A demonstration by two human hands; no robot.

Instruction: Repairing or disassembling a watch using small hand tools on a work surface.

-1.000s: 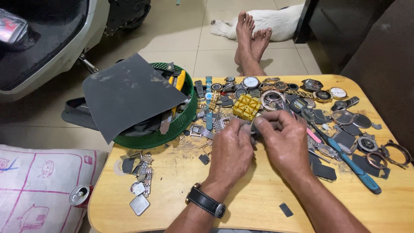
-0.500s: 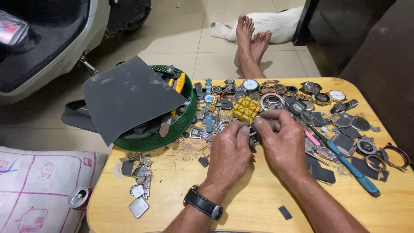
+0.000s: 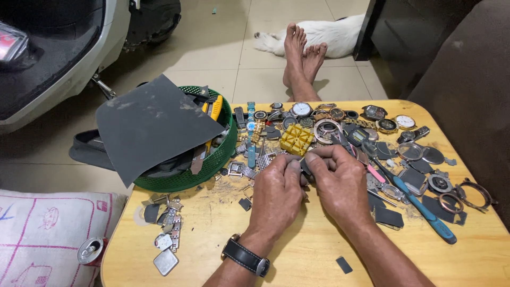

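Hands meet at the centre of the frame over the table [image 3: 297, 255]: the left hand [image 3: 276, 194] and the right hand [image 3: 340, 183] are pressed together, fingertips pinched from both sides on a small dark part [image 3: 305, 169] held between them. The part lies right at the fingertips, just above both hands in the picture and just below the yellow block [image 3: 296, 139]. It is mostly hidden by the fingers, so its long axis cannot be told. Neither hand is nearer; both touch it, the left from the left side, the right from the right. A black watch [image 3: 245, 257] sits on the left wrist at lower centre.

Around them: a green basket [image 3: 212, 162] at middle left with a grey sheet [image 3: 151, 125] lying over it, a row of watch faces [image 3: 340, 112] across the upper middle, a blue tool [image 3: 422, 210] at right, bare feet [image 3: 303, 53] at upper centre.

Compared with the earlier pictures, the hands sit in much the same place and pose; the fingers have only closed a little tighter over the part, and nothing else on the table has shifted.
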